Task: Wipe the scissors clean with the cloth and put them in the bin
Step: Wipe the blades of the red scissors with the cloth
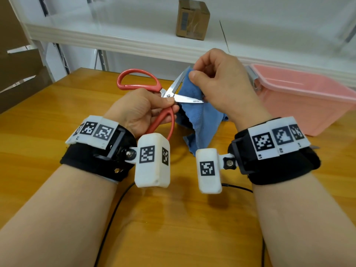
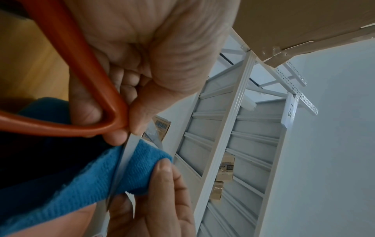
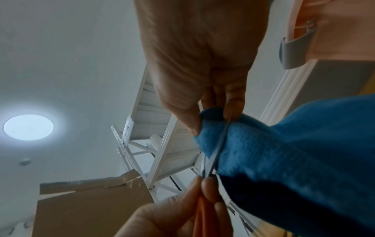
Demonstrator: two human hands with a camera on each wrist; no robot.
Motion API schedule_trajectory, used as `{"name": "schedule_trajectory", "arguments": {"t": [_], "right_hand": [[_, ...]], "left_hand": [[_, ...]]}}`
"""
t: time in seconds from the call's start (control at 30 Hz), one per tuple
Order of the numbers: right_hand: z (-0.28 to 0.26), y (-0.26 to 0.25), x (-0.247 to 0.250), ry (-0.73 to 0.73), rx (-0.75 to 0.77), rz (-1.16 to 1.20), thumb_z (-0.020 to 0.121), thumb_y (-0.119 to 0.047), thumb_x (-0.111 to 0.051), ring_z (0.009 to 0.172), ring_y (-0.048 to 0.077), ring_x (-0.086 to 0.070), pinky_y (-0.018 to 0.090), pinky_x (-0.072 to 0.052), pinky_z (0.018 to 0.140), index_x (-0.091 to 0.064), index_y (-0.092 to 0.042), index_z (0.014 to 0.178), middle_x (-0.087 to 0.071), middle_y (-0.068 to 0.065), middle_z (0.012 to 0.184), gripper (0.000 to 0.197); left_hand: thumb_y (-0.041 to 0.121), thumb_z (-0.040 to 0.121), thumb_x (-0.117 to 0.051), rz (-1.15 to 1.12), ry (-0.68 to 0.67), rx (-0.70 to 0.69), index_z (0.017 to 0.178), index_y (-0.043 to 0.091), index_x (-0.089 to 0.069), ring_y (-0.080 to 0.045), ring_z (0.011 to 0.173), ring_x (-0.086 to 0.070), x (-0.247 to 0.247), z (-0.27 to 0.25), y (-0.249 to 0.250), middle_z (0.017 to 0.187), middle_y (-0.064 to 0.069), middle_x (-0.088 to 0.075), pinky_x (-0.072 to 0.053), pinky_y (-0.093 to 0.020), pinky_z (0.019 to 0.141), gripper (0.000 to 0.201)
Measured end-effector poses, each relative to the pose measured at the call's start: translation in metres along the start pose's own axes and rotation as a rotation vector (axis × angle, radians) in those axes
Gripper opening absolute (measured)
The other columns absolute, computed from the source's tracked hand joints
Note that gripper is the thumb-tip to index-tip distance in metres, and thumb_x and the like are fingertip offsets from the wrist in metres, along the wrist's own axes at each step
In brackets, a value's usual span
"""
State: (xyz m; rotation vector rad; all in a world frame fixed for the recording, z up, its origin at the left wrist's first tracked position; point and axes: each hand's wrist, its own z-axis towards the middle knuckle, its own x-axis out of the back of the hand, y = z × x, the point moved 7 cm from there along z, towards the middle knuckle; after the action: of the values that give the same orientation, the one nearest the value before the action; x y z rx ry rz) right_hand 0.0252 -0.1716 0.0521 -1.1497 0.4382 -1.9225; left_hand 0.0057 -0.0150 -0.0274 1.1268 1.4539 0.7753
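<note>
Red-handled scissors (image 1: 169, 93) with their blades spread apart are held above the wooden table (image 1: 48, 116). My left hand (image 1: 146, 106) grips them at the pivot and the lower handle (image 2: 97, 89). My right hand (image 1: 217, 79) pinches a blue cloth (image 1: 200, 114) around the upper blade near its tip; the lower blade (image 1: 188, 100) lies across the cloth. The cloth (image 2: 129, 166) wraps the blade in the left wrist view, and the right thumb presses the cloth (image 3: 253, 144) in the right wrist view. A pink bin (image 1: 308, 99) stands open at the right.
A white shelf (image 1: 115, 33) with a cardboard box (image 1: 192, 18) runs behind the table. Brown cardboard (image 1: 17, 74) stands at the left. Black cables (image 1: 113, 214) lie on the near part of the table.
</note>
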Motion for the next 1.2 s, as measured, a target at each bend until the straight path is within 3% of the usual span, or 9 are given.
{"name": "schedule_trajectory", "arguments": {"t": [0.2,0.33,0.53,0.63,0.7,0.83,0.9,1.1,1.2], "right_hand": [[-0.007,-0.019,-0.020,-0.109,0.170,-0.197,0.085,-0.022,-0.067,0.080,0.003,-0.058,0.014,-0.042,0.068,-0.066,-0.026,0.086,-0.064,-0.013,0.085,0.005],[-0.012,-0.028,-0.031,-0.241,0.253,-0.367,0.089,-0.025,-0.067,0.085,-0.002,-0.050,0.003,-0.033,0.066,-0.073,-0.031,0.093,-0.050,-0.022,0.081,0.009],[-0.013,-0.024,-0.034,-0.294,0.202,-0.391,0.091,-0.013,-0.062,0.084,-0.003,-0.054,-0.003,-0.033,0.067,-0.077,-0.030,0.097,-0.055,-0.024,0.080,0.023],[-0.013,-0.021,-0.034,-0.226,0.153,-0.313,0.088,-0.011,-0.061,0.088,0.001,-0.063,0.006,-0.045,0.078,-0.078,-0.028,0.095,-0.072,-0.016,0.091,0.025],[-0.013,-0.020,-0.032,-0.179,0.135,-0.298,0.088,-0.010,-0.059,0.092,0.004,-0.065,0.015,-0.048,0.084,-0.078,-0.026,0.094,-0.074,-0.012,0.096,0.025],[-0.012,-0.018,-0.031,-0.122,0.106,-0.324,0.090,-0.008,-0.055,0.099,0.008,-0.064,0.024,-0.050,0.090,-0.076,-0.022,0.097,-0.073,-0.009,0.102,0.027],[-0.011,-0.018,-0.031,-0.101,0.095,-0.333,0.091,-0.008,-0.053,0.102,0.011,-0.064,0.031,-0.051,0.093,-0.076,-0.022,0.099,-0.073,-0.007,0.105,0.028],[-0.013,-0.022,-0.033,-0.196,0.137,-0.350,0.089,-0.012,-0.059,0.096,0.005,-0.064,0.017,-0.047,0.085,-0.076,-0.026,0.097,-0.072,-0.011,0.102,0.024],[-0.010,-0.014,-0.027,-0.112,0.100,-0.294,0.088,-0.010,-0.059,0.094,0.007,-0.065,0.024,-0.051,0.088,-0.075,-0.023,0.097,-0.072,-0.010,0.098,0.022]], "left_hand": [[-0.004,0.085,-0.062,0.061,-0.013,0.006,0.095,0.002,-0.063,-0.016,0.069,-0.071,-0.001,0.001,-0.001,0.076,-0.010,-0.070,-0.057,-0.024,0.054,0.011],[-0.005,0.085,-0.061,0.072,0.003,-0.024,0.106,-0.002,-0.063,-0.018,0.072,-0.071,0.002,0.002,-0.001,0.083,-0.011,-0.069,-0.056,-0.025,0.053,0.022],[-0.008,0.084,-0.062,0.123,0.038,-0.041,0.119,-0.008,-0.057,-0.021,0.070,-0.072,0.001,0.003,-0.003,0.087,-0.016,-0.067,-0.056,-0.026,0.050,0.036],[-0.009,0.084,-0.062,0.137,0.041,-0.045,0.121,-0.010,-0.056,-0.021,0.069,-0.072,0.002,0.005,-0.003,0.088,-0.017,-0.067,-0.055,-0.026,0.050,0.037],[-0.009,0.084,-0.061,0.142,0.044,-0.044,0.116,-0.008,-0.058,-0.021,0.068,-0.072,0.001,0.005,-0.003,0.086,-0.017,-0.068,-0.056,-0.026,0.050,0.032],[-0.011,0.084,-0.060,0.124,0.050,-0.037,0.088,0.005,-0.054,-0.023,0.067,-0.072,0.000,0.006,-0.004,0.076,-0.014,-0.067,-0.058,-0.028,0.051,0.017],[-0.011,0.084,-0.060,0.099,0.049,-0.042,0.093,0.005,-0.052,-0.024,0.068,-0.072,0.000,0.007,-0.004,0.075,-0.014,-0.068,-0.058,-0.029,0.051,0.020],[-0.009,0.086,-0.059,0.109,0.052,-0.056,0.104,-0.001,-0.058,-0.020,0.063,-0.071,0.000,0.007,-0.005,0.079,-0.013,-0.067,-0.054,-0.025,0.048,0.020],[-0.010,0.085,-0.060,0.083,0.050,-0.045,0.105,0.005,-0.051,-0.022,0.065,-0.071,-0.001,0.008,-0.005,0.076,-0.014,-0.068,-0.055,-0.026,0.048,0.027]]}}
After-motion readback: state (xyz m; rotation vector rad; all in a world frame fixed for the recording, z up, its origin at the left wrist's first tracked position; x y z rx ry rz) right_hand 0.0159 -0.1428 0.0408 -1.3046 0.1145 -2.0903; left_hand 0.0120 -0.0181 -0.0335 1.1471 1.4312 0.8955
